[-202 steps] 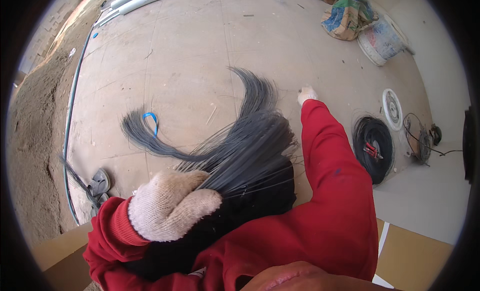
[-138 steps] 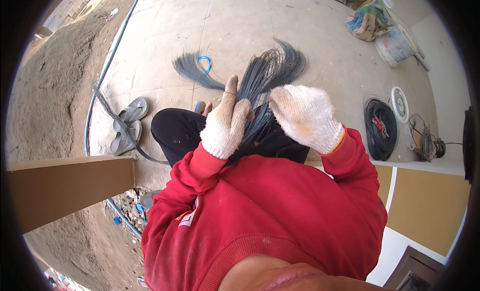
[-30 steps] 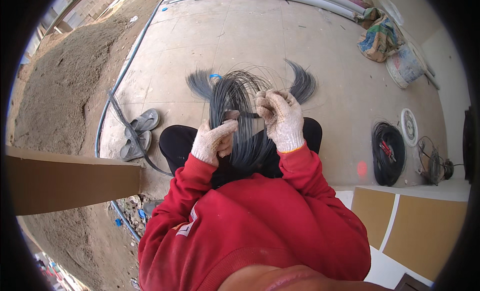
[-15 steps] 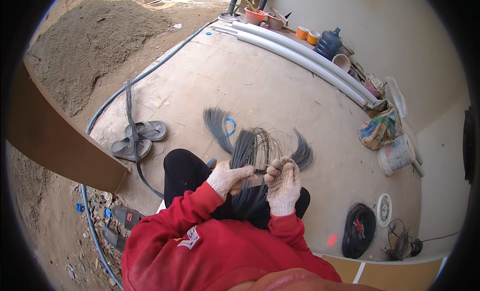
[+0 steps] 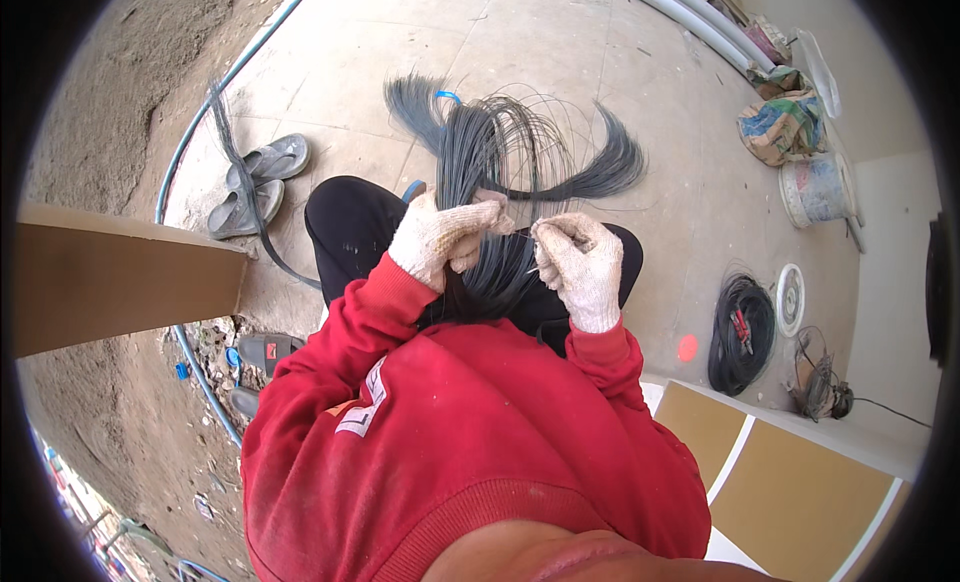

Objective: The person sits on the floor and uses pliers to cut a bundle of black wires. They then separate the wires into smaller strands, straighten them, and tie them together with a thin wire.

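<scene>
A thick bundle of thin dark grey wires [image 5: 468, 147] lies over my lap and out onto the floor. My gloved left hand [image 5: 438, 240] is closed around its near part. Just to the right, my gloved right hand [image 5: 580, 267] has its fingers pinched together; a thin wire strand seems to be between them, hard to make out. A blue band [image 5: 448, 97] is at the bundle's far end. One tail of wires [image 5: 605, 172] fans out to the right, and several loose strands arch between. Another thin wire bunch [image 5: 240, 167] runs across the sandals at left.
Grey sandals [image 5: 273, 159] sit on the tiled floor, left of my knee. A black wire coil [image 5: 727, 360] with red-handled pliers [image 5: 741, 325] lies at right, near a white ring [image 5: 790, 300] and a bucket [image 5: 815, 192]. A brown post [image 5: 130, 282] stands at left.
The view has tilted downward, so hands and wires appear higher. My right hand has turned and come slightly away from the wires; my left hand still grips the bundle.
</scene>
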Demonstrator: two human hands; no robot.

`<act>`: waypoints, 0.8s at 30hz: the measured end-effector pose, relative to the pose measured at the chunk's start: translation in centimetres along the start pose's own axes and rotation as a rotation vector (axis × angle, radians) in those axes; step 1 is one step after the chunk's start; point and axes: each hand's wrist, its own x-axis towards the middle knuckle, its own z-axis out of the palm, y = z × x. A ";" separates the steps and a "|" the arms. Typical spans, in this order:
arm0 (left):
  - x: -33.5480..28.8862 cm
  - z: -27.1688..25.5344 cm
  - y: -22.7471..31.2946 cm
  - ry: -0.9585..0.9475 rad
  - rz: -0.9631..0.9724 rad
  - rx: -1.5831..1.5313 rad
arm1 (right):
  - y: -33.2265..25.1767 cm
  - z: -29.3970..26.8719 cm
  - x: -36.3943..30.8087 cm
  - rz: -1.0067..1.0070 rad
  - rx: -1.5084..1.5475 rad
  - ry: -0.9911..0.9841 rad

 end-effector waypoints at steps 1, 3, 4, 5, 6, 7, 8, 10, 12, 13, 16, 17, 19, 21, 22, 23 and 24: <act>0.1 0.1 0.0 0.004 -0.006 0.011 | 0.1 -0.1 0.0 -0.006 -0.013 -0.020; 0.4 0.2 0.0 -0.003 0.004 0.026 | 0.4 -0.3 0.1 -0.017 -0.039 -0.063; 0.4 0.2 -0.1 -0.012 0.018 0.029 | 0.3 -0.2 0.1 -0.006 -0.053 -0.049; 0.4 0.2 -0.1 -0.020 0.032 0.032 | 0.3 -0.3 0.2 0.000 -0.065 -0.059; 0.3 0.1 -0.1 -0.024 0.024 0.019 | 0.4 -0.5 0.4 0.006 -0.076 -0.069; 0.2 0.2 0.0 -0.033 0.015 0.006 | 0.4 -0.6 0.5 0.009 -0.089 -0.075; 0.1 0.2 0.0 -0.042 0.006 -0.006 | 0.8 -0.6 0.7 -0.014 -0.086 -0.082; 0.1 0.3 0.1 -0.029 0.025 0.023 | 1.7 -0.5 1.1 -0.061 -0.081 -0.096; 0.2 0.4 0.1 -0.008 0.026 0.042 | 1.4 -0.2 0.9 -0.060 -0.087 -0.121; 0.3 0.2 0.1 0.006 0.017 0.047 | 1.1 -0.1 0.7 -0.060 -0.090 -0.132; 0.6 0.1 0.1 0.012 0.037 0.031 | 1.1 -0.3 0.3 0.059 0.000 -0.159; 0.7 0.0 0.1 0.008 0.052 0.020 | 1.3 -0.3 0.2 0.080 0.048 -0.162; 0.7 -0.3 -0.2 0.020 0.042 0.029 | 1.5 -0.5 0.1 0.091 0.038 -0.207; 0.6 -0.5 -0.3 0.010 0.036 0.032 | 2.0 -0.6 0.2 0.092 0.073 -0.232; 0.6 -0.6 -0.2 -0.008 0.037 0.031 | 2.4 -0.7 0.4 0.085 0.113 -0.233; 0.6 -0.6 -0.2 -0.027 0.037 0.030 | 2.7 -0.7 0.5 0.078 0.153 -0.233; 0.6 -0.7 -0.3 -0.040 0.043 0.011 | 2.9 -0.8 0.5 0.090 0.191 -0.208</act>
